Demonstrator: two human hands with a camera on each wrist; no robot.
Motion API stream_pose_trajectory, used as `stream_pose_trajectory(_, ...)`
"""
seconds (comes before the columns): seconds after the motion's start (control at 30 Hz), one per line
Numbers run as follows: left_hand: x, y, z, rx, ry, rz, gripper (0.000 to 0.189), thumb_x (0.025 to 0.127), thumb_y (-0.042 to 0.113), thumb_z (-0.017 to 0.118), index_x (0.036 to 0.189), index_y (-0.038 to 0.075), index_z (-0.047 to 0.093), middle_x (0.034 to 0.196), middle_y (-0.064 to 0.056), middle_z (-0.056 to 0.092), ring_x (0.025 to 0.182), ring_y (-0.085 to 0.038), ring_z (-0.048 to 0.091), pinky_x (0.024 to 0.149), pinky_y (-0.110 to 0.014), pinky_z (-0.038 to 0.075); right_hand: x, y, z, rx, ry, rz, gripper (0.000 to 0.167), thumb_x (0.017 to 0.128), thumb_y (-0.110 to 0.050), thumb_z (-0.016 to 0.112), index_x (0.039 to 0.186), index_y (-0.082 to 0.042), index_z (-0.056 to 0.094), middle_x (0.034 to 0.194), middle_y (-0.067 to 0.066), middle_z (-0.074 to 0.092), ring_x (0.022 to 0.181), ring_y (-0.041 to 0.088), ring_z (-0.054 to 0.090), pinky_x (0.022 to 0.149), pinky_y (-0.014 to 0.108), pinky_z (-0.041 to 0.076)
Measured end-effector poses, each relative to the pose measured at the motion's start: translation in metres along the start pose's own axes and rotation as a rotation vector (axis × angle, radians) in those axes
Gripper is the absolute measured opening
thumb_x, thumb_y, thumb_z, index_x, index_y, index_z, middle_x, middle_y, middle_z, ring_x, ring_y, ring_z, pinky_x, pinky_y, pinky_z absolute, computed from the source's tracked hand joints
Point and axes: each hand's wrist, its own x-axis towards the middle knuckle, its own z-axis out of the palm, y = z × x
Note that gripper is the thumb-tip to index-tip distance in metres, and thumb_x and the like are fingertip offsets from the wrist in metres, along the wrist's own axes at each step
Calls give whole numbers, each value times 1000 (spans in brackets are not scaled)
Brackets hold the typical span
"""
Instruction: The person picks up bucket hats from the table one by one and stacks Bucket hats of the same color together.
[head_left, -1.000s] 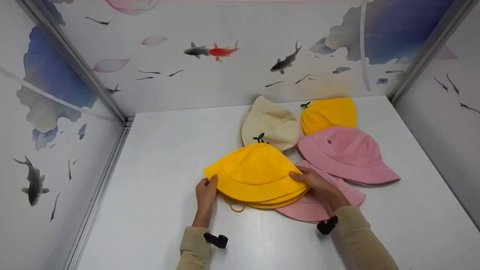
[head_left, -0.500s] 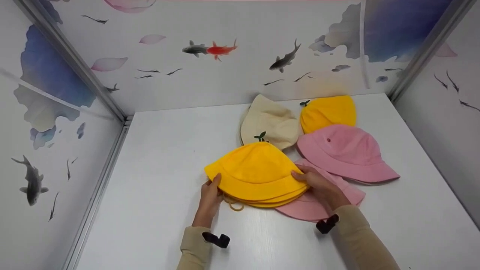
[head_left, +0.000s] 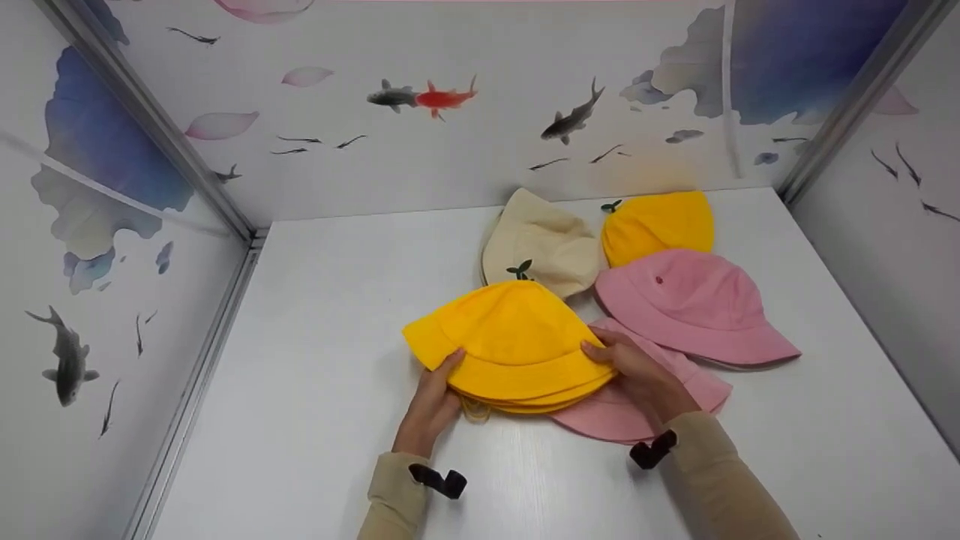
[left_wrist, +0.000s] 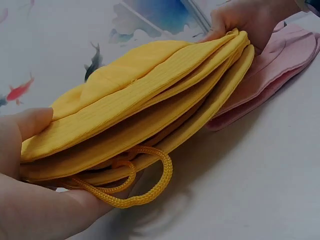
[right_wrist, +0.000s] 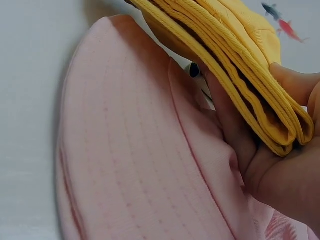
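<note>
Both hands hold a yellow bucket hat (head_left: 525,337), folded flat, with several brim layers stacked along its lower edge. The left hand (head_left: 435,401) grips the brim at the left, thumb on top and fingers underneath. At the right end of the brim, the right hand (head_left: 637,371) pinches the layers between thumb and fingers. An orange-yellow cord loop (left_wrist: 150,200) hangs out from between the layers near the left hand. Below the right hand lies a light pink hat (right_wrist: 125,130), partly covered by the yellow hat. A green sprout (head_left: 521,270) shows at the held hat's crown.
Behind the held hat lies a cream hat (head_left: 547,244). To its right are another yellow hat (head_left: 660,229) and a pink bucket hat (head_left: 690,307), which overlaps the lower pink one. White walls with painted fish enclose the white table (head_left: 322,300) at the back and sides.
The left hand has shifted right along the brim, and more of the brim's left corner now sticks out beyond it. The right hand keeps its hold in nearly the same place.
</note>
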Motion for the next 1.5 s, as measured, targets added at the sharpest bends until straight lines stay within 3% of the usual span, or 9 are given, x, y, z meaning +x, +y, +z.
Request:
stream_pose_trajectory(0.13, 3, -2, -3, -35, 4, 4, 61, 96, 17, 67, 148, 14, 36, 146, -2, 46, 134, -16, 44, 123, -35, 32, 3, -5, 3, -34, 3, -4, 66, 90, -41, 71, 149, -28, 47, 139, 1, 58, 120, 25, 57, 120, 41, 37)
stream_pose_trajectory(0.3, 5, -6, -9, -20, 34, 3, 54, 99, 11, 62, 147, 11, 37, 140, -2, 51, 131, -16, 48, 122, -35, 34, 6, -14, 6, -153, 0, -58, 68, 92, -42, 69, 152, -24, 43, 147, 2, 52, 125, 27, 52, 123, 47, 31)
stream_pose_trajectory(0.67, 5, -12, -13, -76, 81, -38, 56, 97, 8, 64, 147, 8, 37, 137, -3, 53, 130, -17, 48, 121, -35, 36, 8, -22, 2, -354, 18, -107, 83, 83, -61, 72, 151, -22, 45, 155, 7, 48, 134, 28, 47, 124, 54, 26)
stream_pose_trajectory(0.87, 4, -15, -14, -81, 109, -38, 60, 95, 9, 66, 148, 8, 38, 141, -4, 52, 130, -17, 50, 119, -35, 39, 8, -36, -8, -496, 31, -86, 77, 85, -56, 72, 147, -15, 51, 146, 12, 54, 122, 28, 53, 118, 49, 39)
stream_pose_trajectory(1.07, 3, -15, -16, -56, 111, -30, 58, 97, 10, 65, 148, 8, 38, 140, -4, 53, 129, -16, 51, 118, -34, 40, 10, -61, -20, -561, 13, -100, 52, 97, -43, 64, 138, -12, 58, 130, 12, 63, 109, 27, 61, 102, 40, 54)
stream_pose_trajectory(1.2, 4, -13, -15, -44, 107, -23, 57, 96, 10, 65, 147, 7, 39, 139, -4, 54, 128, -16, 51, 117, -33, 41, 18, -83, -29, -520, 76, -142, 40, 103, -33, 56, 133, -6, 59, 123, 17, 65, 100, 29, 66, 88, 34, 60)
stream_pose_trajectory(1.33, 5, -13, -13, -38, 106, -28, 57, 97, 10, 65, 147, 7, 39, 141, -5, 53, 128, -16, 51, 116, -33, 42, 30, -100, -38, -498, 207, -196, 36, 105, -27, 53, 130, -2, 60, 116, 20, 65, 94, 28, 67, 80, 32, 61)
stream_pose_trajectory(1.5, 7, -13, -10, -43, 98, -27, 58, 96, 9, 65, 147, 9, 38, 141, -5, 53, 127, -16, 53, 116, -34, 42, 47, -111, -43, -553, 360, -246, 35, 104, -20, 52, 131, 0, 59, 115, 20, 64, 96, 29, 61, 91, 38, 59)
